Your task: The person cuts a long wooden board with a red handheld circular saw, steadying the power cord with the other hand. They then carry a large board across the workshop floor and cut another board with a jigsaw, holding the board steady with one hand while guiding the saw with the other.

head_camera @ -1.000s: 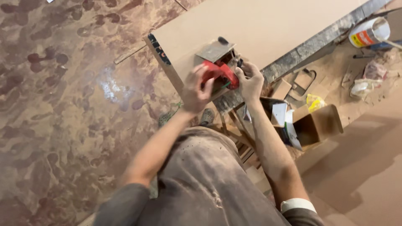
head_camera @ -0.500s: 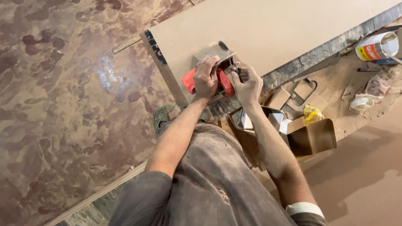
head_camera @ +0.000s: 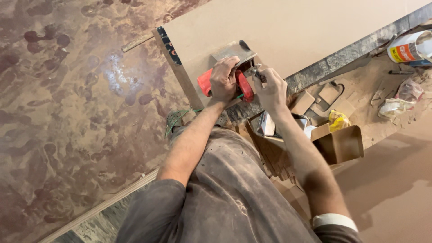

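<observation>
Now you are holding the red power tool (head_camera: 220, 83) on the tan board (head_camera: 288, 31), close to the board's near edge and well in from the dark-printed corner. Your left hand (head_camera: 223, 80) is wrapping over the red body, fingers curled tight around it. Your right hand (head_camera: 269, 87) is sitting just beside it, fingers pinching closed on a small metal part (head_camera: 257, 73) at the tool's side; what exactly that part is, you cannot tell from here. The tool's grey metal base plate (head_camera: 234, 50) is lying flat on the board.

Compared with a second ago, the red body is sitting lower under your left palm and both hands are gathered tighter over the tool, while the tool itself is staying at about the same place on the board. That reads as settling your grip and adjusting at the side, not travelling along the board.

Outward from there, a thin green cord (head_camera: 182, 114) is trailing toward your knee. A brown cardboard box (head_camera: 339, 144) and a yellow packet (head_camera: 337, 120) are lying among sawdust to your right, with a white can (head_camera: 407, 47) further off. Patterned brown floor (head_camera: 67, 112) is spreading to your left.
</observation>
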A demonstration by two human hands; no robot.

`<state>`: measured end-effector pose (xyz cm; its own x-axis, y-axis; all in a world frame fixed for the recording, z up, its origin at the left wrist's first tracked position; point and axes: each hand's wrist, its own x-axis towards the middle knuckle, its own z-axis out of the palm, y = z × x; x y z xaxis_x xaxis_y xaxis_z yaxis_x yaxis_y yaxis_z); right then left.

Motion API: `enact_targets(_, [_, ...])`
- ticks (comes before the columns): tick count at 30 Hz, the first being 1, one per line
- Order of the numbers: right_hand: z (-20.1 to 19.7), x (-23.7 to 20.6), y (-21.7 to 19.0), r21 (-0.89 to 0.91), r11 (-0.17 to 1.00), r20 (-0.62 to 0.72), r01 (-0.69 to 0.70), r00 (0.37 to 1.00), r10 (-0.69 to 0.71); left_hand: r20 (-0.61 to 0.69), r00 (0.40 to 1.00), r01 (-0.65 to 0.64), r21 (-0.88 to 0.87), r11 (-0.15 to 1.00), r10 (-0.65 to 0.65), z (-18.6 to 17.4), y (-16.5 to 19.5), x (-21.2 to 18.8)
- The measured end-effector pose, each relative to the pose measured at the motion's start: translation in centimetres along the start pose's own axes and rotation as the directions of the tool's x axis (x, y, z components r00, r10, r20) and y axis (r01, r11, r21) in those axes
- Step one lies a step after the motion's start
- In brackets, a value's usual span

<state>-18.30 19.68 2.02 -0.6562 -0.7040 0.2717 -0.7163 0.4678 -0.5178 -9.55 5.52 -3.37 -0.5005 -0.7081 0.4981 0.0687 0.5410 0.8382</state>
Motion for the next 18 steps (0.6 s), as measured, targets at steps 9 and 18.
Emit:
enact_targets(9, [-2.2,0.6,-0.1,-0.255,0.922,0.103,0.292,0.956,-0.274,0.017,1.000,-0.008,-0.001,1.000,0.008,0.5,0.3,-0.2])
enact_targets(18, [-2.4,0.5,1.8,-0.353,0.849,0.197,0.392,0.919,-0.342,0.047,0.998,-0.036,0.005,0.999,0.036,0.6,0.4,-0.2])
